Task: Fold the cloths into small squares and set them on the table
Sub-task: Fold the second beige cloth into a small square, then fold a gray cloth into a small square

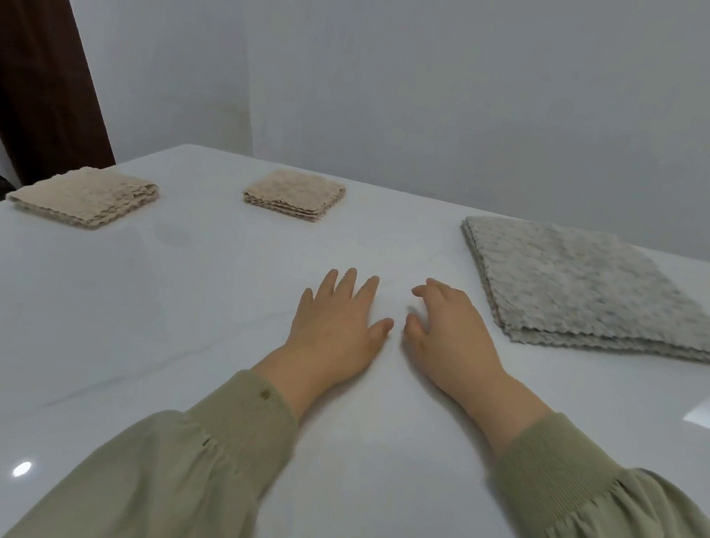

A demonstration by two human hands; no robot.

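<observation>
Resting flat on the glossy white worktop (149, 354), the left hand (339, 321) has its fingers straight and slightly spread, holding nothing. The right hand (450, 327) is close beside it, fingers loosely curled and empty; both are near the front left corner of the stack of large grey fluffy cloths (584, 282). Well left of that stack lies a small beige folded cloth square (294, 194), and farther left still a second beige folded square (85, 196).

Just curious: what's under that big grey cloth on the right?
The grey cloth shows more grey layers at its edges, lying on the table; anything beneath them is hidden.
</observation>
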